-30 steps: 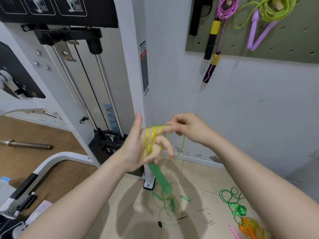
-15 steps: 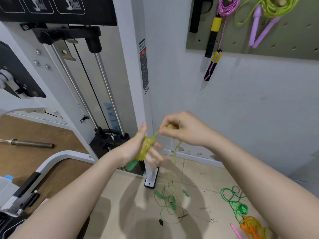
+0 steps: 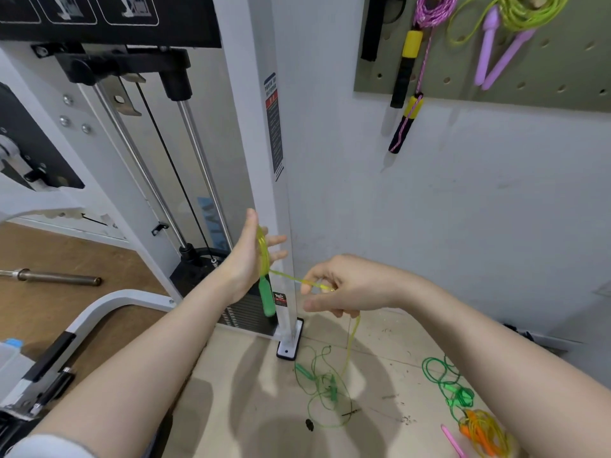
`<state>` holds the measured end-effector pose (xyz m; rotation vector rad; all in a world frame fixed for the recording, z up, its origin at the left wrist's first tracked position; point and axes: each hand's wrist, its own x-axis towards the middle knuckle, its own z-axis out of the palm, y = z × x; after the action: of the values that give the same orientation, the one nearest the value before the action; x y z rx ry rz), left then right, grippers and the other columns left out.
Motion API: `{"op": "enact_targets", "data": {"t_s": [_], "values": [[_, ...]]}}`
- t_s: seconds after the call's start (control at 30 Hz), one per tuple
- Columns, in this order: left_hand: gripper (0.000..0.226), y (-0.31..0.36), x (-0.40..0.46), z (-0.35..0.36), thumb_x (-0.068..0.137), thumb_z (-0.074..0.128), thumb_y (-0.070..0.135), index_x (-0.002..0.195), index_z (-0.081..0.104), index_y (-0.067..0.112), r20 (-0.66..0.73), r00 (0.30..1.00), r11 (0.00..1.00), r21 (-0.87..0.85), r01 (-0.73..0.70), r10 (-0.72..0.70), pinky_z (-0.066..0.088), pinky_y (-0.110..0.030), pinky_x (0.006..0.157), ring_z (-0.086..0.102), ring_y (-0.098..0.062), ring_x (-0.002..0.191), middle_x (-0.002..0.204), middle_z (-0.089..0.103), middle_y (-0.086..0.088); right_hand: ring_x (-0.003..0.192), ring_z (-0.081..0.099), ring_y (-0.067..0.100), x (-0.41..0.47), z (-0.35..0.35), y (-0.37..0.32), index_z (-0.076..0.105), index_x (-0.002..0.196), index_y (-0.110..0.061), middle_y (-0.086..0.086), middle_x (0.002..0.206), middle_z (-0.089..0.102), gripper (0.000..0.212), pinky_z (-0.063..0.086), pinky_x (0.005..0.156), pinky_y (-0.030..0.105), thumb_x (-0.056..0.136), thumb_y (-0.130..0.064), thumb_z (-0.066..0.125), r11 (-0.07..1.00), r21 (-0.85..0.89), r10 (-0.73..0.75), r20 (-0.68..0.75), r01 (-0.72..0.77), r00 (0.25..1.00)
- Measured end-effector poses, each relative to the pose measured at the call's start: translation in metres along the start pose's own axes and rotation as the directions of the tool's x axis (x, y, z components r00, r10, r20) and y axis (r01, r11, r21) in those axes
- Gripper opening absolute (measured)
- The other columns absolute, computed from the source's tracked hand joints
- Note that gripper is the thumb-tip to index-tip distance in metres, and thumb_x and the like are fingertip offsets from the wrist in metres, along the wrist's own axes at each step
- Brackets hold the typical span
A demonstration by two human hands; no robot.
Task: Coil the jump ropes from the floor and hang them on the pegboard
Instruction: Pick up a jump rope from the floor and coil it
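Left hand (image 3: pixel 248 256) upright, fingers straight, yellow rope (image 3: pixel 264 251) looped around it, green handle (image 3: pixel 267 297) dangling; right hand (image 3: pixel 344 285) pinches the rope's taut strand.

Pegboard (image 3: pixel 545 77): bare holes open along the lower edge and the right side. Upper part taken by the pink rope (image 3: pixel 429 11) with black-yellow handles and the lime rope (image 3: pixel 515 14) with purple handles. White machine post (image 3: pixel 261 143) stands just left of the hands, blocks that side. Floor ahead cluttered: green rope tangle (image 3: pixel 324 388), green-orange pile (image 3: pixel 469 414) at right. Bare wall (image 3: pixel 463 209) between.
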<state>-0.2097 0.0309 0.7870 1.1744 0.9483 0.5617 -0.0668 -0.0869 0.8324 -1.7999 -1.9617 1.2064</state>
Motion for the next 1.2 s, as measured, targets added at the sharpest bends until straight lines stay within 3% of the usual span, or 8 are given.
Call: {"op": "enact_targets", "data": {"t_s": [0.17, 0.3, 0.47, 0.6, 0.73, 0.83, 1.03, 1.2], "values": [[0.103, -0.001, -0.034, 0.013, 0.067, 0.006, 0.075, 0.127, 0.048, 0.003, 0.451, 0.871, 0.945, 0.323, 0.046, -0.197, 0.044, -0.045, 0.093, 0.059, -0.015, 0.046, 0.102, 0.066, -0.019, 0.042, 0.045, 0.0, 0.009, -0.023, -0.006, 0.063, 0.069, -0.015, -0.01, 0.042, 0.052, 0.015, 0.039, 0.046, 0.013, 0.083, -0.011, 0.066, 0.966, 0.186, -0.111, -0.325, 0.178, 0.939], [0.108, 0.019, -0.048, 0.012, 0.063, 0.009, 0.083, 0.109, 0.065, 0.003, 0.656, 0.752, 0.997, -0.006, 0.083, -0.059, 0.051, -0.027, 0.062, 0.031, -0.009, 0.023, 0.082, 0.072, -0.019, 0.053, 0.047, 0.003, 0.024, -0.017, 0.008, 0.062, 0.067, -0.016, -0.003, 0.054, 0.057, 0.021, 0.041, 0.055, 0.015, 0.087, -0.011, 0.062, 0.864, 0.425, -0.03, -0.489, 0.269, 0.872], [0.094, 0.038, -0.033, -0.002, 0.086, 0.001, 0.07, 0.122, 0.047, -0.004, 0.292, 0.938, 0.933, -0.352, -0.076, 0.186, 0.052, -0.032, 0.078, 0.044, -0.016, 0.033, 0.081, 0.071, -0.021, 0.05, 0.049, 0.002, 0.039, 0.033, 0.012, 0.058, 0.076, -0.012, -0.007, 0.055, 0.054, 0.022, 0.042, 0.059, 0.021, 0.095, -0.011, 0.048, 0.901, 0.421, 0.003, -0.255, 0.108, 0.967], [0.081, 0.029, -0.005, -0.016, 0.092, 0.006, 0.064, 0.145, 0.018, 0.005, -0.032, 0.998, 0.993, -0.105, 0.049, -0.052, 0.033, -0.041, 0.101, 0.069, -0.02, 0.078, 0.098, 0.069, -0.023, 0.046, 0.044, 0.008, 0.027, 0.035, -0.005, 0.059, 0.101, -0.007, -0.002, 0.06, 0.052, 0.017, 0.039, 0.046, 0.019, 0.093, -0.02, 0.053, 0.956, 0.292, 0.012, -0.065, 0.007, 0.998], [0.081, 0.004, -0.009, 0.002, 0.09, 0.006, 0.064, 0.137, 0.037, 0.006, 0.103, 0.987, 0.96, 0.265, 0.09, -0.121, 0.043, -0.027, 0.089, 0.069, -0.01, 0.061, 0.081, 0.073, -0.011, 0.038, 0.048, 0.001, 0.017, 0.008, -0.025, 0.065, 0.089, -0.003, -0.007, 0.053, 0.056, 0.014, 0.04, 0.044, 0.014, 0.084, -0.016, 0.064, 0.998, -0.021, -0.057, -0.16, 0.054, 0.985], [0.095, 0.006, -0.023, 0.013, 0.081, -0.001, 0.07, 0.105, 0.06, 0.002, 0.394, 0.896, 0.933, 0.354, 0.057, -0.205, 0.047, -0.033, 0.074, 0.056, -0.02, 0.044, 0.055, 0.065, -0.01, 0.045, 0.046, -0.001, 0.014, -0.013, -0.016, 0.065, 0.072, -0.013, -0.01, 0.049, 0.055, 0.01, 0.036, 0.051, 0.015, 0.079, -0.016, 0.071, 0.995, 0.007, -0.087, -0.381, 0.097, 0.921], [0.1, 0.028, -0.035, 0.017, 0.071, 0.009, 0.074, 0.108, 0.066, 0.001, 0.685, 0.725, 0.995, 0.007, 0.098, -0.077, 0.053, -0.026, 0.065, 0.022, -0.007, 0.024, 0.034, 0.045, -0.004, 0.053, 0.043, 0.008, 0.025, -0.005, 0.023, 0.061, 0.077, -0.006, 0.004, 0.061, 0.049, 0.017, 0.038, 0.052, 0.017, 0.089, -0.018, 0.059, 0.814, 0.537, 0.088, -0.487, 0.219, 0.869], [0.082, 0.03, -0.01, 0.008, 0.088, 0.013, 0.066, 0.116, 0.06, 0.004, 0.408, 0.906, 0.912, -0.405, 0.064, 0.117, 0.053, -0.027, 0.078, 0.059, -0.014, 0.045, 0.058, 0.062, -0.006, 0.043, 0.047, 0.005, 0.033, 0.028, 0.028, 0.056, 0.072, -0.015, -0.005, 0.05, 0.053, 0.03, 0.04, 0.052, 0.021, 0.098, -0.015, 0.041, 0.853, 0.521, 0.147, -0.279, 0.02, 0.949]]}}
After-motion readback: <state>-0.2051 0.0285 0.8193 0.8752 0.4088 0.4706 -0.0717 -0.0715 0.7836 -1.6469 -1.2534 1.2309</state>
